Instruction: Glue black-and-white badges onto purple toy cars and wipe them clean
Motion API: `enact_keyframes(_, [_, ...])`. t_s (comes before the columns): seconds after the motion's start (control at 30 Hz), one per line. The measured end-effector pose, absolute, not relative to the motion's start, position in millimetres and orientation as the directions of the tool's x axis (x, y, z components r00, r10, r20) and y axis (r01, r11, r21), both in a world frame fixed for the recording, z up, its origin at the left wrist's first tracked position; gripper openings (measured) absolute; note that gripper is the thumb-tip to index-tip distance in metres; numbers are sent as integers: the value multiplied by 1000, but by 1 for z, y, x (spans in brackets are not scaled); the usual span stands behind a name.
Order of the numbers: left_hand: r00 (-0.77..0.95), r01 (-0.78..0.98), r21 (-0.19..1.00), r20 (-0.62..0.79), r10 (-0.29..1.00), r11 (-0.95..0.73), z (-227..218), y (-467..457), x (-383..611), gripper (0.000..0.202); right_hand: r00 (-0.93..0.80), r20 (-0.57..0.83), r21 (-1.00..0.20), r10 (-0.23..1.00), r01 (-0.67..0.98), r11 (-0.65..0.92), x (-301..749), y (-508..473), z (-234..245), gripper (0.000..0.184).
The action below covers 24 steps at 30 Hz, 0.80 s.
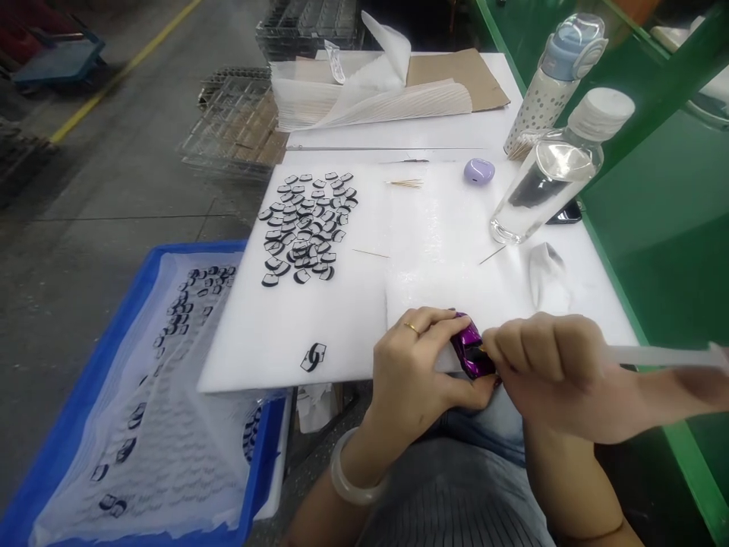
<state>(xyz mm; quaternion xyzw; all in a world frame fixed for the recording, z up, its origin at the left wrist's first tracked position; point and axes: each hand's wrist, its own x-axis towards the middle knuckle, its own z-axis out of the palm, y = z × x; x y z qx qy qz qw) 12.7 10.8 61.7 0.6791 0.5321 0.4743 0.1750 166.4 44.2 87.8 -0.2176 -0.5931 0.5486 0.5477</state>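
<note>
Glossy purple, rounded, with a dark hollow: one small piece [465,336], gripped between the fingers and thumb of the left hand [413,372], above the near edge of the table. Right hand [552,357]: fingers curled closed, just beside the piece; whatever is held inside cannot be told. Left wrist: fitted with a smooth pale bangle [356,467]. White, smooth tabletop [342,319]: scattered with curved black-and-clear pieces [301,276], a pair set apart nearer the edge. Beyond: thin wooden sticks [405,183]; lilac oval case [479,172]; transparent, white-capped bottle [547,178]; dotted bottle [541,106], blue-lidded. Left: blue plastic tray [267,448], lined with translucent sheeting.
</note>
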Motion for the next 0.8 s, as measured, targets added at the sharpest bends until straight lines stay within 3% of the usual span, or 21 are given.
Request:
enact_keyframes(0.1, [-13,557,741,459,888,-375,61,11,12,45,-395,374,-842,839,-523,129,163,48,88,52])
enact_keyframes(0.23, [-24,556,744,461,887,-371,60,11,12,45,-405,373,-811,835,-580,81,160,50,86,54])
enact_keyframes(0.5, [-18,558,741,460,888,-373,60,10,13,46,-443,286,-885,850,-461,57,158,37,102,58])
enact_keyframes(0.63, [-18,563,738,461,887,-372,59,10,14,46,-357,294,-871,887,-481,95,154,32,107,60])
enact_keyframes(0.8, [-19,570,734,461,887,-369,58,10,14,47,-305,249,-913,919,-390,118,152,26,111,60])
